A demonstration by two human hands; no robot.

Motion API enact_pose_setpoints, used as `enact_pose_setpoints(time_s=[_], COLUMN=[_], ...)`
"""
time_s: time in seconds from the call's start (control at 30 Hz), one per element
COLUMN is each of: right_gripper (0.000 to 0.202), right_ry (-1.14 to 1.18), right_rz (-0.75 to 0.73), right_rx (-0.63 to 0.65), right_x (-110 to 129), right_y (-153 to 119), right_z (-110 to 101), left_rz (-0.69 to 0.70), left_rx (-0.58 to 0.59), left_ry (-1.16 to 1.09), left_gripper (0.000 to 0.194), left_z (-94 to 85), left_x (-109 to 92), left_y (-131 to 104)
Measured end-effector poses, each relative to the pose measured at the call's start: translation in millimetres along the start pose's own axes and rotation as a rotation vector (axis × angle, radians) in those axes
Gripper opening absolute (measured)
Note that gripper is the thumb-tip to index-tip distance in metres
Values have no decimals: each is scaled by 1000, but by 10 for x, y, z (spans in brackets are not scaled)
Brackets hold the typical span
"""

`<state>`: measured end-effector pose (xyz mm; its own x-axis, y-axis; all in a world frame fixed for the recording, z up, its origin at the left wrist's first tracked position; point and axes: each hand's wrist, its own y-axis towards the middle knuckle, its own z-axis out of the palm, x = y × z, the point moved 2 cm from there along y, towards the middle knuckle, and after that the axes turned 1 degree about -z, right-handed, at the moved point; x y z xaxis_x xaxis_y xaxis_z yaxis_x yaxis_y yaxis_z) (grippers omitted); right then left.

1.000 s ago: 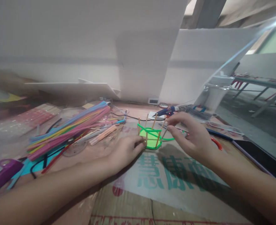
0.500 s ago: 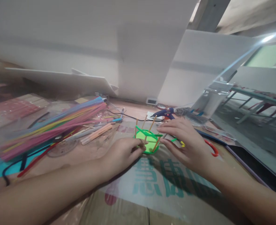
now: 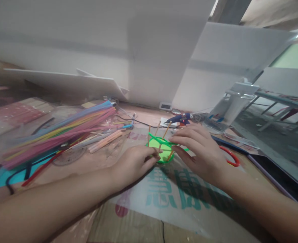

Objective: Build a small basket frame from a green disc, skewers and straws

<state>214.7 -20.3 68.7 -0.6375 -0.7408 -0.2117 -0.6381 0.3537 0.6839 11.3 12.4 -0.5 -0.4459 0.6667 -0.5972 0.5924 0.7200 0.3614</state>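
Note:
A small round green base (image 3: 166,156) edged in green pipe cleaner lies on a printed plastic sheet, with several thin wooden sticks (image 3: 166,131) standing up around its rim. A green pipe cleaner (image 3: 155,137) runs between the sticks above the base. My left hand (image 3: 137,163) is closed at the near left side, thumb and fingers pinching the base of a stick. On the right, my right hand (image 3: 201,148) has its thumb and fingertips closed around the green pipe cleaner, whose tail shows past the fingers. The exact contact points are partly hidden.
A blue glue gun (image 3: 179,118) lies behind the base. Bundled coloured pipe cleaners (image 3: 70,130) spread at left. Red-handled scissors (image 3: 233,156), a clear plastic cup (image 3: 236,104) and a dark phone-like slab (image 3: 277,177) are at right. White boards (image 3: 159,60) stand behind.
My right fingers have closed in on the green pipe cleaner near the right-hand sticks. My left hand keeps its pinch on the stick. The view has shifted slightly.

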Motion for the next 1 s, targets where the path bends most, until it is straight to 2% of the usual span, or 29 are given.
enact_pose_setpoints(time_s=[0.4, 0.77, 1.0], right_gripper=[19, 16, 19], right_ry=[7, 3, -4], right_rz=[-25, -45, -35], right_rx=[-18, -13, -21], right_x=[31, 44, 49], right_y=[61, 67, 61], right_z=[54, 61, 63], left_rz=[45, 42, 29], left_rx=[-23, -58, -41], left_ry=[70, 59, 51], left_gripper=[17, 14, 16], left_z=[-7, -25, -10], left_x=[29, 15, 26], left_y=[-15, 0, 1])
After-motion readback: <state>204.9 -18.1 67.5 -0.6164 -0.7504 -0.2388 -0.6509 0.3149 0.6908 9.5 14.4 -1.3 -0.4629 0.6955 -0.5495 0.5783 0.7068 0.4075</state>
